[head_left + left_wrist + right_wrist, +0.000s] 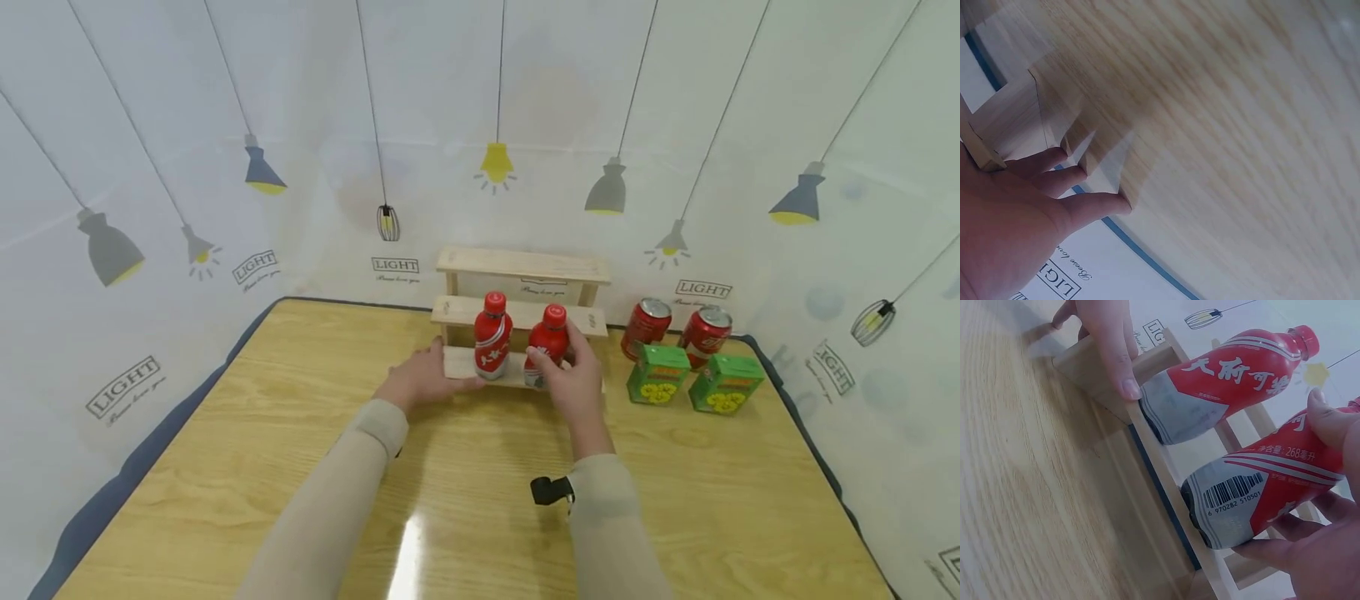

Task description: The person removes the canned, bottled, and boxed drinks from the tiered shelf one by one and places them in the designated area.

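A small wooden step shelf [522, 312] stands against the back wall covering. My right hand [579, 385] grips a red cola bottle [549, 340] between thumb and fingers, its base at the lowest step, tilted in the right wrist view. Whether the base fully rests there I cannot tell. To its left another red cola bottle [492, 337] stands on the same step. At the shelf's left end is my left hand [424, 377], its thumb touching the step's front edge beside that bottle's base. In the left wrist view its fingers [1094, 206] are spread and fairly straight.
Two red soda cans [647, 327] stand right of the shelf. Before them are two green drink cartons [658, 375] with yellow flowers. The wooden table [480, 500] has a dark edge at the back and sides, and a lamp-print cloth [322, 208] surrounds it.
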A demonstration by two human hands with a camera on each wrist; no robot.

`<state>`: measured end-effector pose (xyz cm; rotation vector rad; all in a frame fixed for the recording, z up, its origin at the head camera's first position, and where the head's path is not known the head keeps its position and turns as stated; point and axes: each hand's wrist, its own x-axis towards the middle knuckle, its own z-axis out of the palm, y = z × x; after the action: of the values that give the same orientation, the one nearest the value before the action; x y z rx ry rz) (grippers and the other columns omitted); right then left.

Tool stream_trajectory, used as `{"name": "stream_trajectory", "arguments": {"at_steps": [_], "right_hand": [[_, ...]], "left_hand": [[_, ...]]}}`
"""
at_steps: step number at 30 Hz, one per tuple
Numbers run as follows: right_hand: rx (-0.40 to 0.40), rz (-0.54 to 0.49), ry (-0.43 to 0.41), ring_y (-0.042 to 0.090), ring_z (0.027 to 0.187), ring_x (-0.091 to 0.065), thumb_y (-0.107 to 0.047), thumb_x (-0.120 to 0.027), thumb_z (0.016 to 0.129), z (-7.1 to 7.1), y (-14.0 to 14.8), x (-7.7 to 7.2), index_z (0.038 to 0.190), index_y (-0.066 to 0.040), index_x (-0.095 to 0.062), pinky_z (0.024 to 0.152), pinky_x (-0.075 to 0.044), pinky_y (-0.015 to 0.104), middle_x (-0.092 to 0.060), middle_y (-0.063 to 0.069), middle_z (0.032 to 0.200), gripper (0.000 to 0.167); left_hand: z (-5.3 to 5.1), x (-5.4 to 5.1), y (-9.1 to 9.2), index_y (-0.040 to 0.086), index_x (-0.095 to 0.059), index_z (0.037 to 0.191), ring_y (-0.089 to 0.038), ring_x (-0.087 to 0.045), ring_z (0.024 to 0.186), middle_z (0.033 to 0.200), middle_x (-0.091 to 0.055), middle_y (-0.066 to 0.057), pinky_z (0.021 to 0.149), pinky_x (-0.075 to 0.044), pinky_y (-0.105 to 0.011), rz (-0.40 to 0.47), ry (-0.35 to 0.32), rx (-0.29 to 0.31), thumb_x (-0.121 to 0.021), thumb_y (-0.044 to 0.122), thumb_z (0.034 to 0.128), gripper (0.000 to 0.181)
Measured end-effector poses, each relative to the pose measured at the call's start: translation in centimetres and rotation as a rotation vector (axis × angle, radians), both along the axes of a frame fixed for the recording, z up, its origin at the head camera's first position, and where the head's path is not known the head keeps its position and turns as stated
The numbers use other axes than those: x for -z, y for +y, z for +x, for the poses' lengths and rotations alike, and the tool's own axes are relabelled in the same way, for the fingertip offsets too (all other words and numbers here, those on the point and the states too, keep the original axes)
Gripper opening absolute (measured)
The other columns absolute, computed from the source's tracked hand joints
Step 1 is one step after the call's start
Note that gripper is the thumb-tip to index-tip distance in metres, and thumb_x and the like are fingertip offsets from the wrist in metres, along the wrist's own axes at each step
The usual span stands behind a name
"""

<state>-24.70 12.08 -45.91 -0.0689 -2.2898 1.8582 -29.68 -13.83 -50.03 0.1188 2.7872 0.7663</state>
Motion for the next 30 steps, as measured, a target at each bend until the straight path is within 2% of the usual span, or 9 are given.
{"name": "stream_trajectory", "arguments": {"at_steps": [4, 10, 16, 21, 30], "right_hand": [[0.039, 0.023, 0.003, 0.038, 0.141, -0.055, -0.024, -0.080, 0.098, 0.9, 0.3, -0.3, 0.165, -0.021, -0.042, 0.120, -0.048, 0.057, -0.053, 0.011, 0.161, 0.077], [0.079, 0.066, 0.075, 0.036, 0.135, -0.057, -0.020, -0.082, 0.096, 1.8, 0.9, -0.4, 0.162, -0.016, -0.047, 0.116, -0.050, 0.059, -0.056, 0.013, 0.156, 0.075], [0.089, 0.084, 0.057, 0.038, 0.135, -0.058, -0.020, -0.082, 0.096, 2.7, 2.3, -0.3, 0.162, -0.015, -0.046, 0.116, -0.051, 0.058, -0.055, 0.015, 0.158, 0.076], [0.102, 0.068, 0.063, 0.039, 0.134, -0.058, -0.017, -0.081, 0.097, 3.9, 4.0, -0.8, 0.162, -0.012, -0.046, 0.115, -0.052, 0.057, -0.054, 0.017, 0.158, 0.074], [0.171, 0.123, 0.054, 0.041, 0.137, -0.057, -0.023, -0.080, 0.098, 5.9, 7.5, -1.8, 0.164, -0.014, -0.043, 0.115, -0.052, 0.061, -0.054, 0.019, 0.158, 0.076]], "left_hand": [[-0.2, -0.1, -0.1, 0.009, -0.013, 0.171, -0.045, -0.043, 0.155, 0.168, -0.043, -0.020, 0.122, -0.023, -0.083, 0.014, 0.001, -0.002, -0.062, 0.104, 0.0622, 0.153], [-0.2, -0.3, -0.1, 0.010, -0.013, 0.171, -0.044, -0.045, 0.154, 0.168, -0.045, -0.019, 0.121, -0.025, -0.082, 0.019, 0.001, 0.003, -0.060, 0.106, 0.0600, 0.155], [0.0, 0.0, 0.1, 0.009, -0.014, 0.171, -0.045, -0.045, 0.153, 0.167, -0.045, -0.019, 0.121, -0.024, -0.083, 0.025, 0.002, 0.017, -0.062, 0.104, 0.0630, 0.152], [0.2, 0.2, 0.3, 0.010, -0.014, 0.171, -0.046, -0.043, 0.154, 0.168, -0.043, -0.019, 0.121, -0.021, -0.084, 0.040, -0.002, 0.017, -0.063, 0.103, 0.0621, 0.152], [-0.3, 0.6, -0.1, 0.008, -0.012, 0.171, -0.045, -0.039, 0.157, 0.170, -0.040, -0.020, 0.121, -0.020, -0.084, -0.001, 0.015, 0.007, -0.056, 0.109, 0.0581, 0.158]]}}
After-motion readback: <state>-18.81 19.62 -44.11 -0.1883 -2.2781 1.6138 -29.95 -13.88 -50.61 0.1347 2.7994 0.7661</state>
